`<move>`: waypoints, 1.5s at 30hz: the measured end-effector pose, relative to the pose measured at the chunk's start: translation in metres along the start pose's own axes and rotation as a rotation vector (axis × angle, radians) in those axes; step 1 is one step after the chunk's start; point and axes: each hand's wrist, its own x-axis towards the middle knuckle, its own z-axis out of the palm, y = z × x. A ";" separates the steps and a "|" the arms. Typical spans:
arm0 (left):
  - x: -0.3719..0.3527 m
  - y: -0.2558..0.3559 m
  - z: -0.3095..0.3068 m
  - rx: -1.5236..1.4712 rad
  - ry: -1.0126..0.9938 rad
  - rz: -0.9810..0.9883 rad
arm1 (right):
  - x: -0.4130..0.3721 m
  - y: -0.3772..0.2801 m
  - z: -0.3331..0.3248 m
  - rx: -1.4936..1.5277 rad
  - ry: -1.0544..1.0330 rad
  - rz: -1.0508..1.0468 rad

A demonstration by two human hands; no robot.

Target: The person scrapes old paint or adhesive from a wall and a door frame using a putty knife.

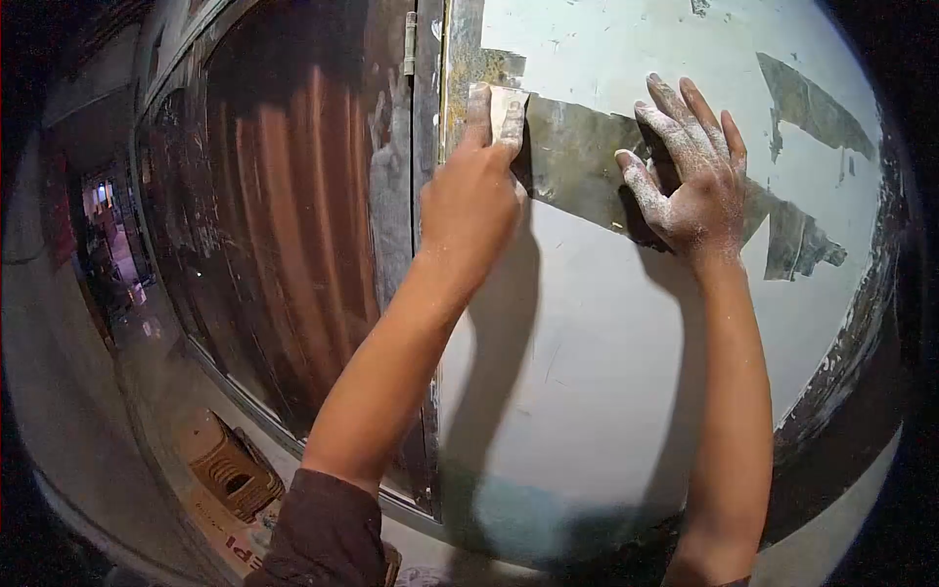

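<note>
My left hand (474, 191) is closed around a small pale flat piece (504, 110), with fingers pressed along it. The piece touches the wall panel beside the dark door frame (427, 176). My right hand (693, 176) has its fingers spread against the panel, whitened by dust, and holds nothing. Between the hands runs a dark grey bare band (582, 161) across the white panel (587, 323). More grey patches (802, 240) show right of my right hand.
At left stands a dark door with a reddish-brown curtain-like surface (293, 215) and a metal hinge (410, 44). A brown woven-looking stool or basket (235, 470) sits on the floor at lower left. A lit passage (108, 215) opens at far left.
</note>
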 end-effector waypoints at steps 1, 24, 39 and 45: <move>0.006 0.004 -0.003 -0.002 -0.019 -0.028 | 0.000 0.000 0.001 0.004 0.008 -0.002; 0.014 0.015 0.001 -0.007 -0.042 -0.053 | 0.000 0.001 0.003 -0.012 0.013 0.004; 0.001 0.021 0.004 0.012 -0.081 -0.057 | -0.001 -0.001 0.001 0.006 0.018 0.003; -0.002 0.025 0.006 -0.020 -0.031 -0.031 | 0.001 0.001 0.000 0.007 0.016 -0.011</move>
